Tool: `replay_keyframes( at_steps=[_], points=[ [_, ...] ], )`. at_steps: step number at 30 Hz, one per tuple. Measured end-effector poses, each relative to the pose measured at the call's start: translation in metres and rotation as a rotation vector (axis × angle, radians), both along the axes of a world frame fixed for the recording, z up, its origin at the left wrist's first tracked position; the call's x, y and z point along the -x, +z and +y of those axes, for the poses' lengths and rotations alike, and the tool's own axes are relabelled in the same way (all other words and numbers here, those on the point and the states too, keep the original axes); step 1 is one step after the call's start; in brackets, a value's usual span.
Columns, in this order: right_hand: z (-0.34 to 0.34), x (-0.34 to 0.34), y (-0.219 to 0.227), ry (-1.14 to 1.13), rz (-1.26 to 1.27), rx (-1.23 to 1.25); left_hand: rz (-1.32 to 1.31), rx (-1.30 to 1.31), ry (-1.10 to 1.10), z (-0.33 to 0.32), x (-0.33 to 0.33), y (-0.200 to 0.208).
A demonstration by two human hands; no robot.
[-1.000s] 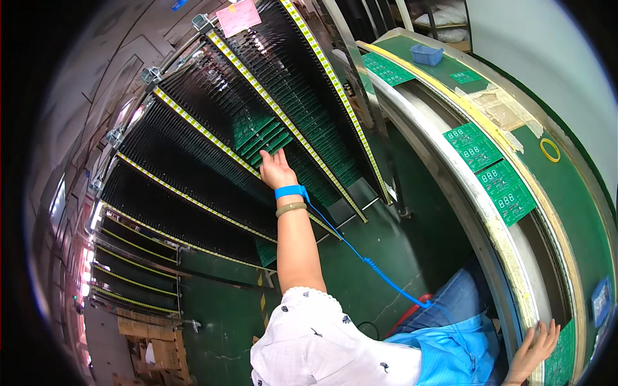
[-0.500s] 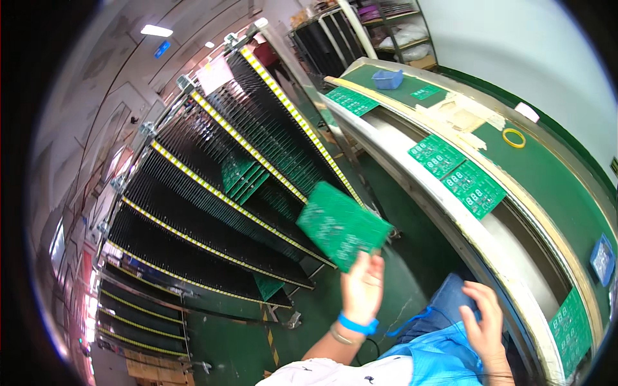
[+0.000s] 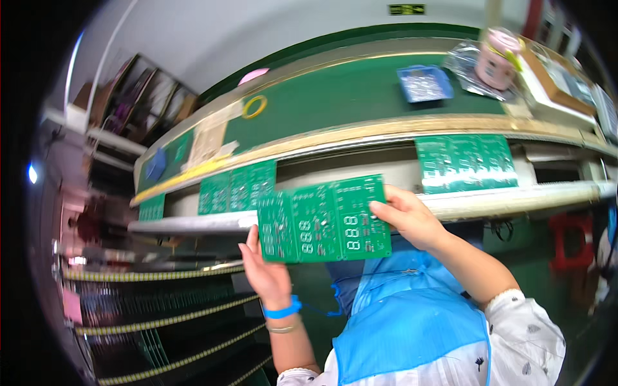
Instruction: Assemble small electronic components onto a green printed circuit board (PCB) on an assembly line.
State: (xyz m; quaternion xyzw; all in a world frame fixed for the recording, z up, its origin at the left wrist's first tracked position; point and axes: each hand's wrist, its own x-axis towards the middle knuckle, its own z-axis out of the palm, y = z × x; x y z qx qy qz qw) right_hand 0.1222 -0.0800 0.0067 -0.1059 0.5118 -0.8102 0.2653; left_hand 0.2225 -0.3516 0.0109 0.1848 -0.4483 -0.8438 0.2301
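A green circuit board panel [image 3: 325, 220] with rows of white digit displays is held level in front of me. My left hand [image 3: 265, 273], wearing a blue wrist strap, grips its left edge, with the fingertips partly behind the board. On the right edge my right hand [image 3: 412, 217] has its thumb on the face and its other fingers underneath. Beyond the held board, similar circuit boards [image 3: 238, 188] lie across the rails of the bench line. Farther right, another green panel [image 3: 467, 164] rests on the same rails.
A green-topped bench [image 3: 335, 90] carries a yellow tape roll [image 3: 254, 107], a blue tray of small parts [image 3: 425, 85] and a pink jar [image 3: 497, 59]. Black slotted racks [image 3: 174, 315] with yellow-marked edges stand at lower left. A red stool [image 3: 571, 241] is at right.
My view has swung right, from the racks to the bench. The board has come round with my left hand, and my right hand, empty before, now holds its other edge.
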Motion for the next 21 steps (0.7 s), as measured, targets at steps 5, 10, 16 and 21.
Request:
replay_keyframes(
  at_steps=[5,10,16,21],
  points=[
    [0.017,0.017,-0.005,-0.018,0.017,-0.017,-0.155,0.335,-0.314,-0.028,0.041,-0.003],
    [0.055,0.031,-0.008,-0.542,0.698,-0.641,-0.175,0.368,-0.265,-0.003,0.089,-0.011],
    [0.117,0.036,-0.003,-0.714,0.718,-0.873,-0.165,0.461,-0.304,0.018,0.132,-0.035],
    [0.144,0.034,-0.009,-0.734,0.677,-0.930,-0.227,0.475,-0.337,0.028,0.138,-0.031]
  ],
)
